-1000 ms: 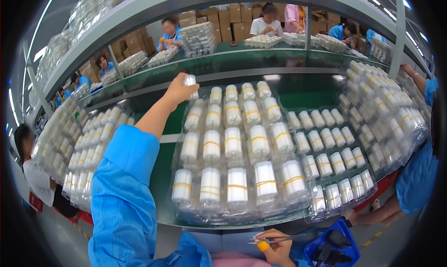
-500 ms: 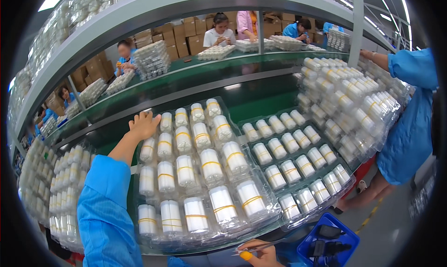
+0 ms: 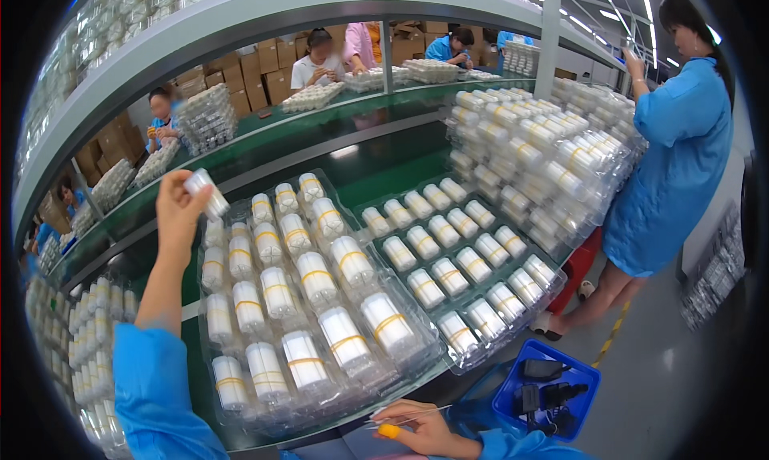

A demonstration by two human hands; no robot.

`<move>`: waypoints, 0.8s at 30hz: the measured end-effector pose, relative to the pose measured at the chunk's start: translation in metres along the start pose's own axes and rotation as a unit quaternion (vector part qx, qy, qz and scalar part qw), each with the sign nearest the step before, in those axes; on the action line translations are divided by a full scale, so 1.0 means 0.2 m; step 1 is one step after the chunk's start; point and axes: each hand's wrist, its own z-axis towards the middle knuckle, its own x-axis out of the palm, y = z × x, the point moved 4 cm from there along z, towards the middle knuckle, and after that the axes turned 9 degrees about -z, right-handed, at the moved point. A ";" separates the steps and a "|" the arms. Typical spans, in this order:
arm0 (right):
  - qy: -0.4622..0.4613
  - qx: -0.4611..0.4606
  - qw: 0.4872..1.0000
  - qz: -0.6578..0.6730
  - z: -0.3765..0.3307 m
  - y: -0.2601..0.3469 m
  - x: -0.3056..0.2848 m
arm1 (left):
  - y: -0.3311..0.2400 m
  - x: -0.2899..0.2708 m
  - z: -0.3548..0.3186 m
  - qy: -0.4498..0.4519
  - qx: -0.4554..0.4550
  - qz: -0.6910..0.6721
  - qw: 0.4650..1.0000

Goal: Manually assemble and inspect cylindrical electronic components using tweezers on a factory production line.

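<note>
My left hand (image 3: 178,207) is raised over the far left corner of a clear plastic tray stack (image 3: 404,364), fingers closed round a white cylinder (image 3: 207,195). The cylinder is tilted and apart from the tray. Rows of similar white cylinders (image 3: 318,276), most with a yellow band, stand in the tray's pockets. My right hand (image 3: 424,429) is low at the bench's near edge, closed on thin metal tweezers (image 3: 410,417). A yellow cover (image 3: 388,431) sits on one of its digits. To the right, a second tray (image 3: 410,274) holds more banded cylinders.
Tall stacks of filled trays rise at the right (image 3: 537,151) and left (image 3: 100,332). A blue bin (image 3: 589,396) with black adapters stands at the lower right. A co-worker in a blue coat (image 3: 673,163) stands right. Beyond the green conveyor (image 3: 360,171), several people sit at work under a grey frame (image 3: 320,15).
My left hand has lifted away from the tray's far left corner with a white cylinder in it. The view has swung right, bringing more of the standing co-worker into sight.
</note>
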 end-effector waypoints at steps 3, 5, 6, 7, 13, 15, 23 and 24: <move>0.078 0.003 0.997 -0.019 0.00 0.04 0.06 | -0.33 -0.06 -0.18 -0.008 0.021 -0.059 0.998; 0.102 0.021 0.994 0.040 -0.01 0.03 0.10 | -0.52 -0.05 -0.35 0.005 0.022 -0.121 0.992; 0.105 0.014 0.994 0.028 -0.02 0.02 0.12 | -0.60 -0.04 -0.45 0.003 0.033 -0.153 0.988; 0.121 0.007 0.992 0.025 -0.03 0.04 0.15 | -0.70 -0.09 -0.56 0.052 0.028 -0.169 0.984; 0.156 -0.016 0.987 0.042 -0.06 0.09 0.26 | -0.83 -0.29 -1.29 0.009 0.047 -0.114 0.992; 0.131 -0.077 0.987 -0.050 -0.04 0.13 0.23 | -0.78 -0.17 -1.44 -0.034 -0.012 -0.075 0.996; 0.097 -0.214 0.965 -0.120 0.06 0.36 0.33 | -0.53 -0.07 -1.86 -0.147 -0.174 -0.096 0.969; 0.089 -0.207 0.968 -0.112 0.06 0.37 0.34 | -0.48 -0.07 -1.89 -0.124 -0.188 -0.077 0.971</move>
